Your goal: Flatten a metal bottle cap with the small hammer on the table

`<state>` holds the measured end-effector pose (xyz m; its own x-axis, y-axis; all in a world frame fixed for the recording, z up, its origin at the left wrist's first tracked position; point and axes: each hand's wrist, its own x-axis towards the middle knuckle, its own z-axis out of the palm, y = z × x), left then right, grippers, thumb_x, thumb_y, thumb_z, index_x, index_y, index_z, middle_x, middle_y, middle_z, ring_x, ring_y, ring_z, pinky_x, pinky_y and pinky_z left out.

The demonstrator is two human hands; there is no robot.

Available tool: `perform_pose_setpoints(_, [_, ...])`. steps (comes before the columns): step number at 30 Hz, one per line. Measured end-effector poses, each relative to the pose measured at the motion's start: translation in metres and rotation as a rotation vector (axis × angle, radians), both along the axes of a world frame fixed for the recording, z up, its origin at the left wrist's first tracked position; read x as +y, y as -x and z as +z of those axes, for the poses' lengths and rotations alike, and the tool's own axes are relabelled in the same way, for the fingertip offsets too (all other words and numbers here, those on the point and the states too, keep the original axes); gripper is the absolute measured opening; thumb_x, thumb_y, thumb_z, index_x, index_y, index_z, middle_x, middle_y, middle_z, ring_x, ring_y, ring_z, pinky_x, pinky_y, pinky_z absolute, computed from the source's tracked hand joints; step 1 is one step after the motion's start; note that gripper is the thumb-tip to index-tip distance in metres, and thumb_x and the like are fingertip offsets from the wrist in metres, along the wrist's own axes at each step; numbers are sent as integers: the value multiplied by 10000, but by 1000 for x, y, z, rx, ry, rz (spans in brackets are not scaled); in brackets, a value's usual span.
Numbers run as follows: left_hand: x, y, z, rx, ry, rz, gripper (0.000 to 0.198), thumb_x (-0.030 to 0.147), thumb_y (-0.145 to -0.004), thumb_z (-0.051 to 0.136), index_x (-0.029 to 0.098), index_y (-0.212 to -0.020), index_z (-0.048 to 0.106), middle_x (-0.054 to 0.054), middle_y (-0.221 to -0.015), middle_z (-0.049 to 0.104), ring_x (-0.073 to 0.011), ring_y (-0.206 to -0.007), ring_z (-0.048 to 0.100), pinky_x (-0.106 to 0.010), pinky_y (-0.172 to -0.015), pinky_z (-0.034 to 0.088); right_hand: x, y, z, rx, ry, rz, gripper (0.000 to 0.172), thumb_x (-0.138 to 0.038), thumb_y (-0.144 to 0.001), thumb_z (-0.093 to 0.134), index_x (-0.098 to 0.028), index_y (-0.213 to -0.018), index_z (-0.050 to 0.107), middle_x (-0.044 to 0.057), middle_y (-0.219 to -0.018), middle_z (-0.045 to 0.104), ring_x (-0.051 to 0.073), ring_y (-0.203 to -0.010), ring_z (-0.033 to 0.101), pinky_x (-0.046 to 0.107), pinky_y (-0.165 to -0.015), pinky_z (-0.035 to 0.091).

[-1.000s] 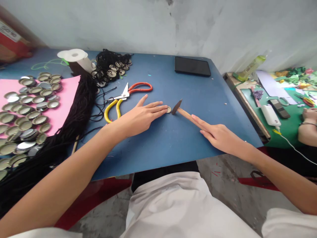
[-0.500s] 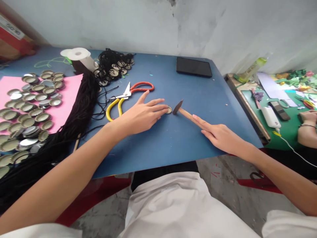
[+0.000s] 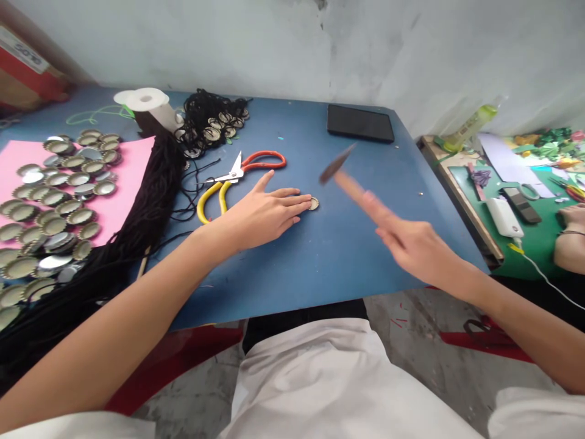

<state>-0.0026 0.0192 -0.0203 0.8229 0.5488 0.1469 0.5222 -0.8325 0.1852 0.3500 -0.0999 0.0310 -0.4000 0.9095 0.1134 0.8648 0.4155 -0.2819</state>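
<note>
A single bottle cap (image 3: 313,203) lies hollow side up on the blue table (image 3: 283,274). The fingertips of my left hand (image 3: 269,213) touch its left edge; that hand lies palm down with its fingers apart. My right hand (image 3: 406,244) grips the wooden handle of a small hammer (image 3: 337,164), whose dark head is raised above the table, right of the cap and slightly blurred. Scissors (image 3: 235,174) with one red and one yellow handle rest open just behind my left hand.
Many bottle caps (image 3: 55,198) cover pink paper (image 3: 132,164) at the left, beside black cord (image 3: 155,183). Farther back are a white spool (image 3: 148,100), corded caps (image 3: 212,122) and a black phone (image 3: 360,123). At far right, another person's hand (image 3: 573,213) rests by a green mat (image 3: 539,250).
My right hand has lifted the hammer from near the table beside the cap to higher up. My left hand has stayed at the cap.
</note>
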Motion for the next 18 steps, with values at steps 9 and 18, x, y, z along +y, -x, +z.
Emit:
perform_pose_setpoints(9, [-1,2,0,0,15,15,545,285,-1190,479,333,-1710,635,-78,-1679,697,-360,-1602,636,-789,-1436,124,1,3,5,-81,77,-33,728,-252,-1182,397,-306,-1898,278,61,-1033,906,254,-695,791,350,-715,602])
perform_pose_setpoints(18, [0,-20,-1,-44,-70,99,356,294,-1194,515,174,-1328,822,-167,-1400,846,-378,-1338,788,-684,-1343,399,40,-6,16,-175,175,-97,669,-411,-1168,471,-234,-1811,425,41,-803,804,324,-722,783,352,-643,465])
